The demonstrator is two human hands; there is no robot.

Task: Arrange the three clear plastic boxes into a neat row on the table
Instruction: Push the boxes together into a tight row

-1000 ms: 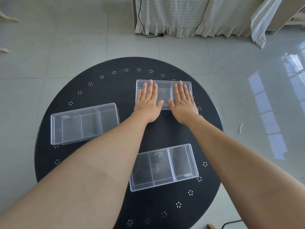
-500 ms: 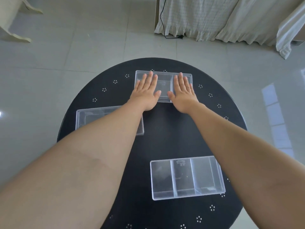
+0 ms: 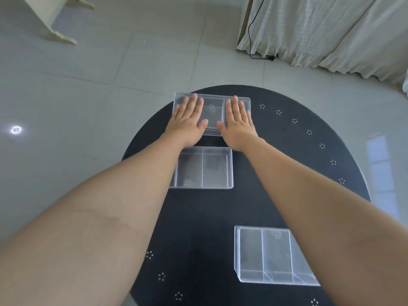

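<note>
Three clear plastic boxes with inner dividers lie on a round black table. The far box sits at the table's far left edge, slightly over the rim. My left hand and my right hand lie flat on top of it, fingers spread, palms down, gripping nothing. The middle box lies just behind my wrists, its left end hidden by my left forearm. The near box lies at the front right, partly covered by my right forearm.
The table stands on a grey tiled floor. White curtains with a black cable hang at the back right. A pale furniture leg stands at the back left. White dot patterns ring the table's edge.
The view has swung left and the table now sits to the right. The far box under my flat hands has slid to the table's far left edge, close above the middle box.
</note>
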